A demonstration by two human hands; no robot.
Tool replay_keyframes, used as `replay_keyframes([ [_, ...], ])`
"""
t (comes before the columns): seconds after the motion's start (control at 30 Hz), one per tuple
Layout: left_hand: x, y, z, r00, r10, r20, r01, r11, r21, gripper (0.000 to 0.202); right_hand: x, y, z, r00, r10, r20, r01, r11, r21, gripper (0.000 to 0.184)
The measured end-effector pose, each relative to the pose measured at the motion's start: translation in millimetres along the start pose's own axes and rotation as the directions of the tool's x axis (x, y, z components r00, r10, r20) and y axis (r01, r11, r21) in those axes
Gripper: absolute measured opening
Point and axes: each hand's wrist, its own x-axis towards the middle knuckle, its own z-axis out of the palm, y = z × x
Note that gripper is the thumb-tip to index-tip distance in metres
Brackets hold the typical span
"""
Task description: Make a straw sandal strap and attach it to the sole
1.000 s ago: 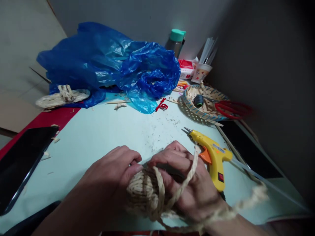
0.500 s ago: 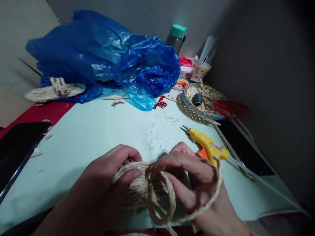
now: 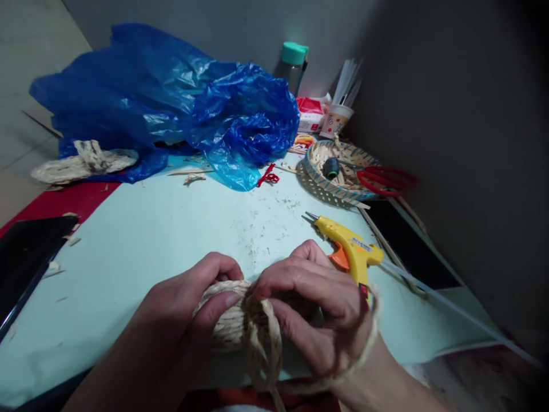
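A braided straw piece (image 3: 229,326) is held low in front of me. My left hand (image 3: 193,309) grips its left end, thumb on the near face and fingers curled over the top edge. At its middle, my right hand (image 3: 313,303) pinches a straw cord (image 3: 274,343) between thumb and forefinger, close against the braid. The cord hangs down in a loop, and its tail curves up over the right side of that hand. My right hand hides the right end of the piece. A yellow glue gun (image 3: 349,240) with an orange trigger lies just beyond my right hand.
Behind stands a crumpled blue plastic bag (image 3: 171,109), with a straw slipper (image 3: 86,163) at its left. A basket (image 3: 309,166) holds thread and red-handled scissors (image 3: 386,180). A bottle (image 3: 294,63), a cup of glue sticks (image 3: 337,117) and dark flat panels (image 3: 30,263) are around.
My right hand has drawn slightly left and closer to the braid, and the cord loop has become narrower. The whole scene has shifted a little left in view.
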Motion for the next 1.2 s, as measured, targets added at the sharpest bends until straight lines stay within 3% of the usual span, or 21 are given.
replay_keyframes([
  [0.23, -3, 1, 3.9, 0.997, 0.058, -0.04, -0.058, 0.998, 0.02, 0.021, 4, -3, 2, 0.998, -0.06, -0.012, 0.059, 0.997, -0.044, 0.012],
  [0.4, -3, 1, 2.9, 0.998, 0.057, -0.011, -0.058, 0.997, -0.045, 0.021, 3, -1, 2, 0.994, -0.111, 0.004, 0.111, 0.991, -0.076, 0.012],
  [0.53, -3, 2, 3.2, 1.0, 0.027, -0.013, -0.028, 0.996, -0.081, 0.016, -1, -4, 6, 0.999, -0.037, -0.01, 0.036, 0.997, -0.073, 0.011],
  [0.7, -6, 1, 12.0, 0.988, 0.008, -0.153, -0.019, 0.998, -0.066, 0.01, -7, -7, 11, 0.99, 0.04, -0.136, -0.046, 0.998, -0.042, 0.016],
  [0.87, -11, 3, 13.9, 0.981, -0.05, -0.186, 0.016, 0.983, -0.182, 0.014, -5, -5, 9, 0.998, 0.057, -0.022, -0.056, 0.998, 0.032, 0.014],
  [1.07, -16, 2, 13.0, 0.978, 0.057, -0.202, -0.112, 0.957, -0.267, 0.015, -5, -11, -2, 0.99, 0.034, 0.136, -0.034, 0.999, -0.006, 0.034],
  [1.2, -21, 1, 14.5, 0.974, 0.098, -0.203, -0.157, 0.942, -0.297, 0.018, -10, -17, -19, 0.993, 0.024, 0.118, -0.021, 0.999, -0.028, 0.043],
])
